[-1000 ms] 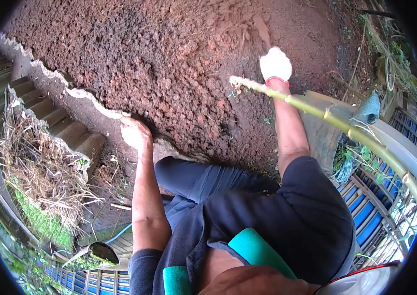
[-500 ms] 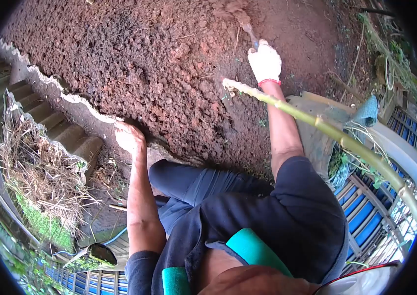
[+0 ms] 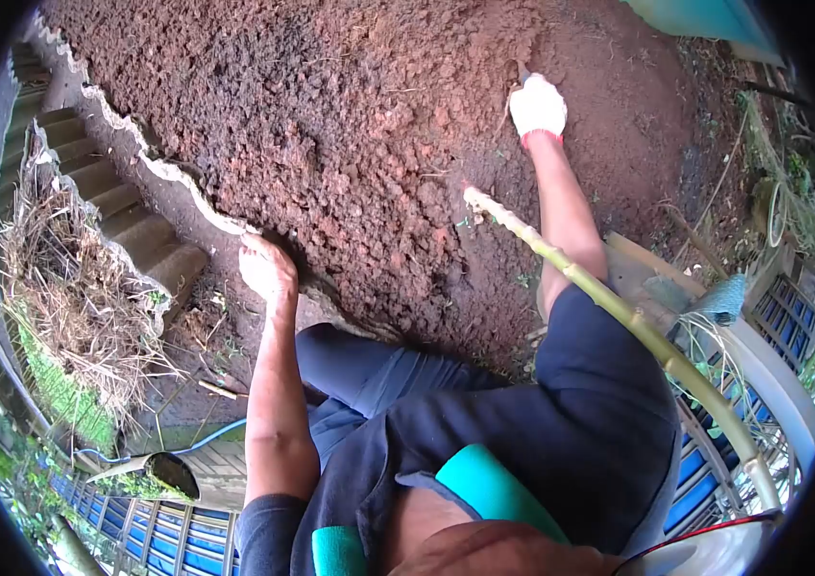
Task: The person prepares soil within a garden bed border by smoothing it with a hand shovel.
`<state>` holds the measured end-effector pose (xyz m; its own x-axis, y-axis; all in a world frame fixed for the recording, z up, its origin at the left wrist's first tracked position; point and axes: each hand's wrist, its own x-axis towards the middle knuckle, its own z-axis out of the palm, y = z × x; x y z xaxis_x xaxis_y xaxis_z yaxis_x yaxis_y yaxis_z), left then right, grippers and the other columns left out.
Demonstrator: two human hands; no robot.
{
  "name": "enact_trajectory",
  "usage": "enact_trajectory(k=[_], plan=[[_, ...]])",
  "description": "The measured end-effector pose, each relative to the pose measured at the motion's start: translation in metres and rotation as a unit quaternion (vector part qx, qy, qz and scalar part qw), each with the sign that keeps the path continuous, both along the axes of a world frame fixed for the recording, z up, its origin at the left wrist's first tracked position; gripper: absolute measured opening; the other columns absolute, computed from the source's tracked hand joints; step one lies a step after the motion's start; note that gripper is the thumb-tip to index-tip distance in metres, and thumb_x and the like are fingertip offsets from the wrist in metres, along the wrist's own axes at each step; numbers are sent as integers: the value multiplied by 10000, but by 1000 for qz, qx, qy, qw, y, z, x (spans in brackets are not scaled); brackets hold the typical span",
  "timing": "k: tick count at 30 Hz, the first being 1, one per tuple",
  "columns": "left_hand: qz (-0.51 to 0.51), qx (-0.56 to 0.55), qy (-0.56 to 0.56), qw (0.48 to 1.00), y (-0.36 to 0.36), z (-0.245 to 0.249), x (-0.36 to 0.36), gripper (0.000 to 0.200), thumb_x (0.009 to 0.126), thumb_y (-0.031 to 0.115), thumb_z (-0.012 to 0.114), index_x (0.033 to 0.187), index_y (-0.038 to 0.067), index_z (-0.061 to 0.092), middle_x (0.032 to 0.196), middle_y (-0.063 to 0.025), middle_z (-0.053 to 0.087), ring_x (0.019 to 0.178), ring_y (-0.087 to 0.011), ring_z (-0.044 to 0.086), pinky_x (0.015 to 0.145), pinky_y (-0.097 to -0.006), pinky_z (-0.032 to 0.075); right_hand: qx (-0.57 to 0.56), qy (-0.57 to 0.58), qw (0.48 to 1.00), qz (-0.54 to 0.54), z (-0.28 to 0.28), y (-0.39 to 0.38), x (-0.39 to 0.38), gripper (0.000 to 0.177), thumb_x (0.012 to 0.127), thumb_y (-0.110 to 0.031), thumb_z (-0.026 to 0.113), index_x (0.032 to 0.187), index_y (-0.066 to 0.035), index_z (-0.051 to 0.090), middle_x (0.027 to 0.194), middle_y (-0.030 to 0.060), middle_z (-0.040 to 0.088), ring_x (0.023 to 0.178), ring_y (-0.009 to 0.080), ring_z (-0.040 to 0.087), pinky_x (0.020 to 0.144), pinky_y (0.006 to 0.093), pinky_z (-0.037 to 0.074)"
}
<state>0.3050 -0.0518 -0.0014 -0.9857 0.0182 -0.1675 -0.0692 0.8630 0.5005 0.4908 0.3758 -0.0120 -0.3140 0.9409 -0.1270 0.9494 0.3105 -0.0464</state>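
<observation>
My right hand [image 3: 538, 106], in a white glove with a red cuff, is closed around a small hand tool [image 3: 523, 71] whose far end meets the reddish-brown soil [image 3: 369, 144]. My bare left hand [image 3: 268, 269] is closed over the wavy top edge of a corrugated sheet [image 3: 177, 175] that borders the soil. A green bamboo pole [image 3: 619, 305] slants across my right arm, its pale tip above the soil.
Left of the sheet lie more corrugated pieces [image 3: 129, 221] and a heap of dry straw [image 3: 76, 288]. Boards and a rolled mesh [image 3: 719, 300] lie at the right. Blue slatted panels [image 3: 186, 542] show along the bottom. A teal shape [image 3: 705, 17] enters at the top right.
The view has shifted, so the soil and sheet appear further right. My right hand has moved with the tool, which now shows less of its length. The teal shape has come into view.
</observation>
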Motion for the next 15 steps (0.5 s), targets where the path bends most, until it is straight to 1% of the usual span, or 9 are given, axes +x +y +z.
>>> enact_trajectory(k=[1, 3, 5, 6, 9, 10, 13, 14, 15], plan=[[2, 4, -17, 1000, -6, -1, 3, 600, 1056, 419, 374, 912, -91, 656, 881, -310, 683, 813, -466, 659, 745, -495, 508, 9, -7, 1000, 6, 12, -9, 3, 320, 898, -322, 594, 1022, -39, 676, 1023, 232, 720, 948, 405, 712, 852, 486, 564], [-12, -2, 41, 999, -7, -6, 5, 592, 1053, 411, 384, 877, -87, 650, 826, -299, 679, 770, -460, 655, 711, -491, 510, 102, 15, 994, 41, 25, -35, 10, 298, 889, -294, 588, 1026, -41, 667, 1034, 229, 721, 954, 397, 715, 846, 487, 567], [-14, -43, 60, 997, -13, -17, 3, 601, 1049, 416, 377, 875, -89, 652, 818, -303, 676, 760, -466, 656, 698, -506, 508, 46, 0, 998, -39, 36, -54, 14, 292, 886, -285, 584, 1023, -39, 664, 1021, 226, 723, 958, 391, 717, 841, 486, 570], [-64, -57, 57, 995, -20, -19, 2, 616, 1046, 425, 366, 889, -93, 660, 839, -309, 679, 778, -474, 663, 709, -516, 516, 20, -10, 997, -80, 41, -61, 21, 289, 885, -280, 582, 1021, -38, 663, 1015, 225, 724, 960, 388, 717, 838, 485, 572], [12, -78, 20, 997, -7, -11, 1, 634, 1043, 442, 360, 889, -91, 667, 847, -316, 680, 796, -481, 669, 725, -515, 524, -67, -96, 991, -60, 35, -81, 58, 284, 884, -271, 592, 1003, -20, 650, 991, 222, 725, 952, 391, 718, 832, 485, 574], [20, -82, 14, 996, -7, -11, 1, 640, 1043, 447, 353, 897, -86, 675, 856, -321, 681, 820, -479, 674, 744, -515, 531, -75, -94, 992, -40, 40, -92, 64, 353, 875, -330, 612, 1030, -13, 640, 970, 258, 707, 945, 412, 703, 830, 502, 567], [-10, -88, 40, 995, -7, -10, 1, 588, 1051, 386, 359, 885, -78, 681, 832, -299, 689, 775, -455, 686, 707, -508, 549, -77, -79, 994, -21, 57, -125, 64, 351, 892, -325, 596, 1004, 6, 624, 960, 259, 707, 931, 407, 708, 812, 497, 573], [-69, -136, 82, 985, -13, -17, -2, 496, 1044, 315, 397, 885, -69, 668, 768, -276, 682, 727, -422, 693, 650, -489, 550, -78, -58, 995, -25, 66, -138, 64, 341, 909, -325, 595, 996, 5, 610, 917, 243, 712, 883, 403, 715, 774, 501, 575], [-66, -138, 73, 986, -20, -25, -3, 490, 1043, 319, 402, 891, -67, 662, 800, -275, 686, 749, -424, 686, 680, -483, 548, -90, -28, 995, -29, 69, -151, 68, 334, 912, -324, 597, 988, 1, 605, 900, 241, 710, 872, 403, 715, 764, 502, 573]])
